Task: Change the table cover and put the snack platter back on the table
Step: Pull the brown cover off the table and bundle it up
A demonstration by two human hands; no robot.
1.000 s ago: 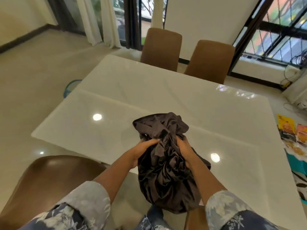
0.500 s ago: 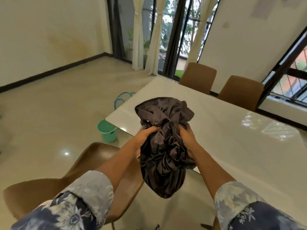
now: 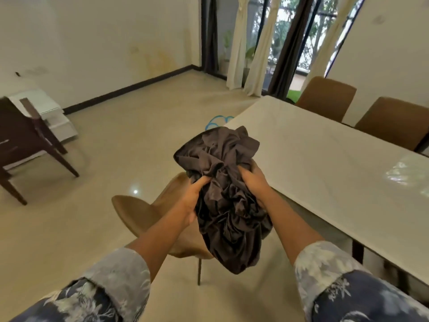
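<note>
Done so far: we hold the dark cover (image 3: pixel 222 205) bunched into a ball and lifted off the counter (image 3: pixel 325 173). We take it to be the old one, since the counter's pale glossy top shows no cloth.
Grip: the left hand (image 3: pixel 191 201) and right hand (image 3: pixel 254 182) each have their fingers curled into the folds, gripping the bundle from either side. Its bulk hangs below them.
Left to do: we judge the bundle must be put away, a fresh cover spread, and the snack platter returned. Neither the fresh cover nor the platter is in view.
Counter edge: the near corner lies just beyond and to the right of the right fingers. The long edge runs back along our right side, close to that forearm.
Under the fingers: a brown chair (image 3: pixel 139 212) stands below the left forearm, and the hanging cloth could brush it.
Open room: the floor (image 3: pixel 116 147) spreads wide ahead and to the left of the fingers. A dark wooden chair (image 3: pixel 23 140) stands well off to the left, and two brown chairs (image 3: pixel 325 96) stand beyond the counter.
</note>
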